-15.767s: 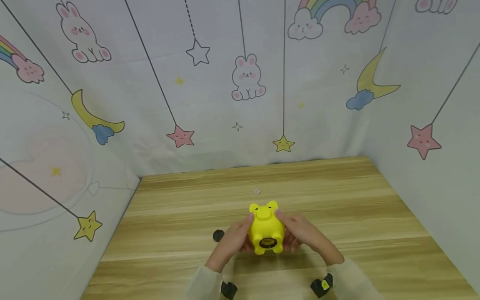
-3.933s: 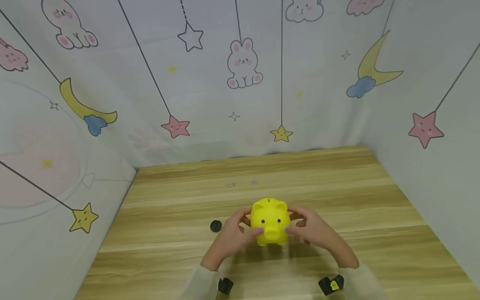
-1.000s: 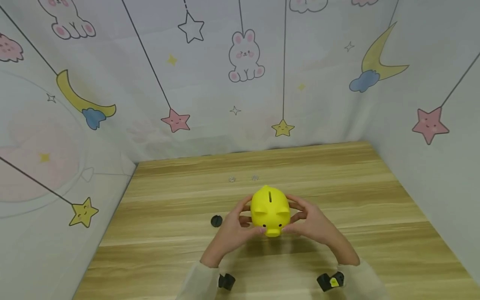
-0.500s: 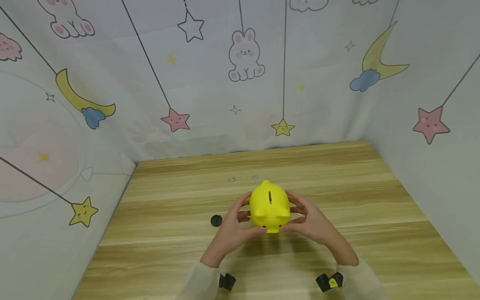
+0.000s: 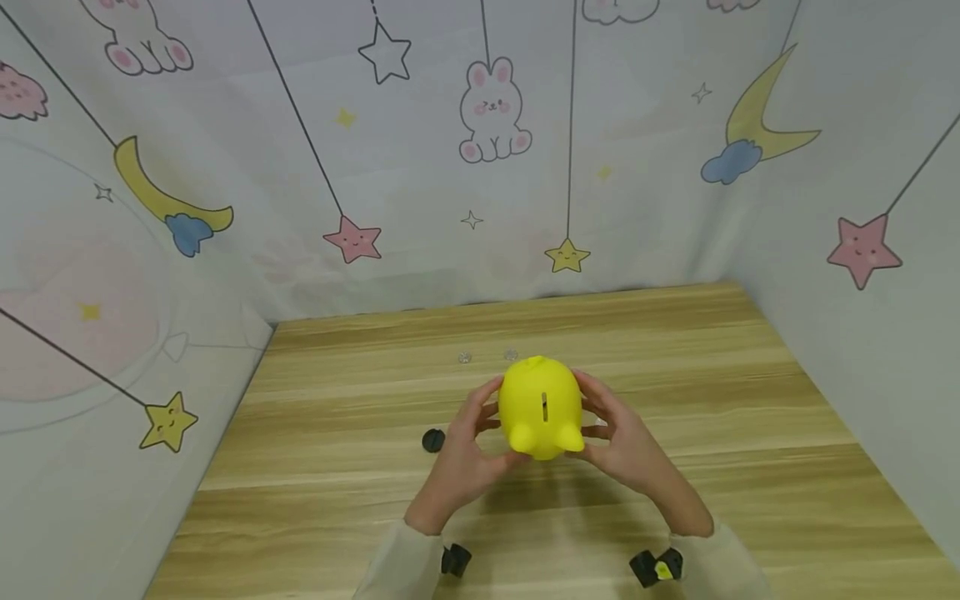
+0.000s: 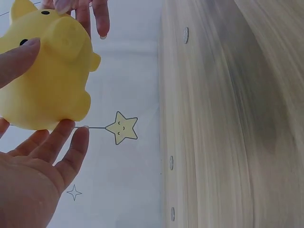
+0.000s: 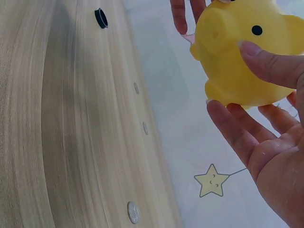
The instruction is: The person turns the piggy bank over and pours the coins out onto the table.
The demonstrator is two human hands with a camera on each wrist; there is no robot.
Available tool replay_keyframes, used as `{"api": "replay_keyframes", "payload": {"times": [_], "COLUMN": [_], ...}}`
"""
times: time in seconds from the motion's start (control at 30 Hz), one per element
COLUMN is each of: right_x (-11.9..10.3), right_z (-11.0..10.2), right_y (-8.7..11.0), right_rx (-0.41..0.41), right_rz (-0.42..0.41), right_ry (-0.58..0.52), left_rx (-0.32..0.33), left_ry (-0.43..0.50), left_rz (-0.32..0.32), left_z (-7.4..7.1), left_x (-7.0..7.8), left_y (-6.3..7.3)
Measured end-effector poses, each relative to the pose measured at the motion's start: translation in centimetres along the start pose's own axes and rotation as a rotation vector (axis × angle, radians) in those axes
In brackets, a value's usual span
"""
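Both hands hold a yellow piggy bank (image 5: 541, 400) above the table, its coin slot facing up towards the head camera. My left hand (image 5: 468, 458) grips its left side and my right hand (image 5: 626, 437) its right side. In both wrist views the thumbs press on the face and other fingers support the far side or underside. The bank's bottom opening is hidden. A round black plug (image 5: 432, 441) lies on the table beside my left hand. Two coins, one (image 5: 465, 357) left of the other (image 5: 511, 355), lie behind the bank. A third coin (image 7: 133, 212) lies near my right hand.
The wood-grain table (image 5: 360, 400) runs back to a white cloth backdrop (image 5: 420, 183) printed with rabbits, stars and moons. Similar cloth hangs at the left and right sides. Black wrist devices (image 5: 455, 560) show at both cuffs.
Earlier the bank's open underside faced me, with one coin visible behind; a second appeared there later. Since then the bank has tipped slot-up and risen, and a coin by the right hand has come into view.
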State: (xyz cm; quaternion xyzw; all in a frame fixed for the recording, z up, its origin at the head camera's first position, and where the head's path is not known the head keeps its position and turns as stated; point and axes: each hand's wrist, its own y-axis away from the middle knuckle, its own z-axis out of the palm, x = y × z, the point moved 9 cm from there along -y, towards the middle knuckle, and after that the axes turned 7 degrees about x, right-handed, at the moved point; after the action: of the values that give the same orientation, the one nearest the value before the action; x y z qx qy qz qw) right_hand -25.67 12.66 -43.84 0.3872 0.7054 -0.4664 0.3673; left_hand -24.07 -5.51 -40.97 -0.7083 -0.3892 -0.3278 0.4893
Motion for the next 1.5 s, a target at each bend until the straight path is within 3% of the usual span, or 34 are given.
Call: {"api": "replay_keyframes", "payload": {"times": [0.07, 0.17, 0.3, 0.37, 0.47, 0.63, 0.73, 0.93, 1.07, 1.5], "right_x": [0.3, 0.8, 2.0, 2.6, 2.9, 3.1, 3.2, 2.6, 2.3, 2.2], "right_z": [0.0, 0.1, 0.4, 0.6, 0.9, 1.2, 1.1, 1.0, 1.2, 1.3], "right_y": [0.0, 0.1, 0.4, 0.6, 0.7, 0.7, 0.7, 0.5, 0.4, 0.3], "right_rx": [-0.007, -0.04, -0.089, -0.099, -0.108, -0.127, -0.121, -0.108, -0.103, -0.085], "right_rz": [0.015, 0.057, 0.201, 0.275, 0.328, 0.331, 0.315, 0.193, 0.169, 0.166], "right_ry": [-0.012, -0.05, -0.069, -0.038, 0.008, 0.014, -0.014, -0.063, -0.105, -0.085], "left_rx": [-0.003, -0.026, -0.074, -0.089, -0.093, -0.103, -0.114, -0.108, -0.081, -0.064], "left_ry": [0.002, 0.019, 0.005, -0.038, -0.111, -0.129, -0.09, -0.016, -0.012, -0.016], "left_rz": [-0.027, -0.128, -0.324, -0.388, -0.432, -0.434, -0.417, -0.313, -0.256, -0.234], "left_z": [-0.1, 0.2, 0.7, 0.9, 1.0, 1.1, 1.1, 1.1, 0.9, 0.7], "left_x": [0.3, -2.1, -5.8, -6.4, -6.7, -6.9, -6.9, -5.9, -5.4, -5.2], "left_y": [0.0, 0.2, 0.7, 0.9, 1.1, 1.2, 1.2, 1.0, 0.8, 0.9]}}
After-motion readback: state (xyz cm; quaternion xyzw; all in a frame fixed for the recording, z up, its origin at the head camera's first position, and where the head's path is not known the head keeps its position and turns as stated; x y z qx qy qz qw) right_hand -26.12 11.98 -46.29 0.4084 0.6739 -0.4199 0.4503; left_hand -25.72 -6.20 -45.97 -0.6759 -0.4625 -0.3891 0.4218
